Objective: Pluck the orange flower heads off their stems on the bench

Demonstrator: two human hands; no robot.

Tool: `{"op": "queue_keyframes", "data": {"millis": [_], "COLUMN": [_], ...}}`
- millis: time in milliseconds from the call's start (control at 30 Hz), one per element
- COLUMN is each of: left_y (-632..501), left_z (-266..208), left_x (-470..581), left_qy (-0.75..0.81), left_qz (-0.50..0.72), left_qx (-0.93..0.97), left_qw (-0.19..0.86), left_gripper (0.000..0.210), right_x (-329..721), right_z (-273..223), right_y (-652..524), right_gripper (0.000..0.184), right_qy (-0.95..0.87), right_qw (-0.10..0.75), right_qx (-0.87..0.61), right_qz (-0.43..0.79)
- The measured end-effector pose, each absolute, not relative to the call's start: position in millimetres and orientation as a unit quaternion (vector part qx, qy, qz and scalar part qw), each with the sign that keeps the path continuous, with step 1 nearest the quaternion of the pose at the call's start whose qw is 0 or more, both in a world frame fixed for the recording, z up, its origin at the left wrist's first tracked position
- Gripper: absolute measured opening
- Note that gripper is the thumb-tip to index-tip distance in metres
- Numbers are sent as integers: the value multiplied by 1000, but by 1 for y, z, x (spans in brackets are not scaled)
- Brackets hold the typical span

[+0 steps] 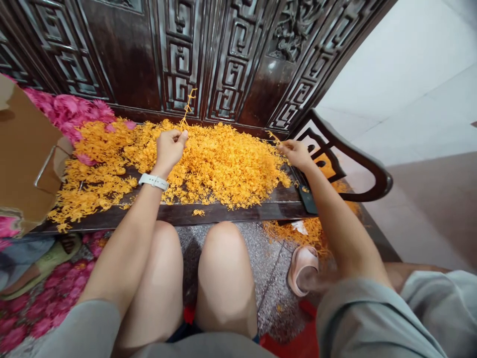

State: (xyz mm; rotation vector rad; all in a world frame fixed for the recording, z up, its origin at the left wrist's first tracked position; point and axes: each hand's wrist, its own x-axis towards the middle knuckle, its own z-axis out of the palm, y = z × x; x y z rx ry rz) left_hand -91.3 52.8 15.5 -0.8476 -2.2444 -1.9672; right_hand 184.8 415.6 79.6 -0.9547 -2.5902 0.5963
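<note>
My left hand (170, 149), with a pale watch strap on the wrist, is closed in a pinch on a thin yellow branched plastic stem (189, 105) that points up toward the carved panel. To the right, my right hand (297, 153) pinches a short yellow plastic sprig (274, 136) by the bench's armrest. Both hands are over a broad heap of yellow plastic flower pieces (231, 166) on the dark wooden bench (179, 214). One loose yellow piece (198, 212) lies on the front edge of the seat.
A cardboard box (26, 154) stands at the left, with pink artificial flowers (74, 112) behind it. A carved wooden back (122, 59) rises behind the heap. A dark phone (307, 200) lies beside the curved armrest (368, 174). More yellow pieces (286, 232) and pink flowers (55, 293) cover parts of the floor.
</note>
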Motion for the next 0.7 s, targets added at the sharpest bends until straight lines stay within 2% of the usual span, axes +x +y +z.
{"op": "queue_keyframes", "data": {"millis": [67,100,133,167,267,300,367,433,533,633,700], "left_y": [52,52,51,51,53,55,58,63,67,66,63], "left_z": [15,15,16,17,25,29,38,46,53,56,57], "left_x": [-91,-91,-91,-90,-84,-82,-75,-67,-54,-41,-36], "left_qy": [-722,-721,-719,-714,-681,-665,-629,-601,-583,-578,-580], "left_qz": [-636,-638,-642,-649,-691,-709,-742,-763,-769,-757,-748], "left_qx": [-271,-269,-265,-261,-241,-234,-227,-232,-258,-305,-323], "left_qw": [19,16,14,10,-9,-20,-42,-51,-37,-8,9], "left_gripper": [40,41,41,41,42,43,41,39,37,33,29], "right_x": [185,187,191,194,200,197,182,158,113,71,51], "right_z": [99,107,114,120,129,130,129,124,113,101,91], "right_y": [391,381,375,372,372,370,354,320,252,198,180], "right_gripper": [18,21,26,31,49,53,52,50,65,64,62], "right_qy": [-933,-931,-919,-897,-769,-731,-701,-724,-770,-759,-721], "right_qw": [51,29,47,102,335,369,362,307,248,244,273], "right_qx": [-232,-202,-200,-219,-320,-339,-331,-274,-168,-145,-156], "right_qz": [270,303,338,370,440,462,517,555,563,585,617]}}
